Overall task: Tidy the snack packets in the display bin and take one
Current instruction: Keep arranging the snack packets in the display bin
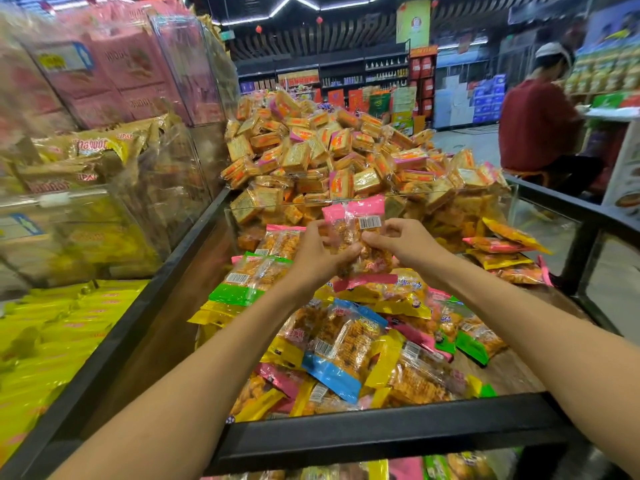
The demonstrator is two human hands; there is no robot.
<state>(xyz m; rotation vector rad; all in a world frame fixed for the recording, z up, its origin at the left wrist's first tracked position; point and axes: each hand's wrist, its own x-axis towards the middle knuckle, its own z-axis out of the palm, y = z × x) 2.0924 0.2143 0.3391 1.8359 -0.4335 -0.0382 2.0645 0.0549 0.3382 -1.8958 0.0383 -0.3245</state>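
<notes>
A pink-edged snack packet (356,216) with a barcode is held upright above the display bin (381,434). My left hand (317,252) grips its left side, and my right hand (403,242) pinches its right side near the barcode. Below them the bin holds a loose pile of snack packets (346,351) with green, blue, yellow and pink ends. A green-edged packet (249,278) lies at the pile's left.
A clear divider (443,197) separates this bin from a tall heap of orange square packets (332,150) beyond. Clear boxes of pink and yellow packs (86,174) stand at left. A person in a red top (540,129) sits at the far right.
</notes>
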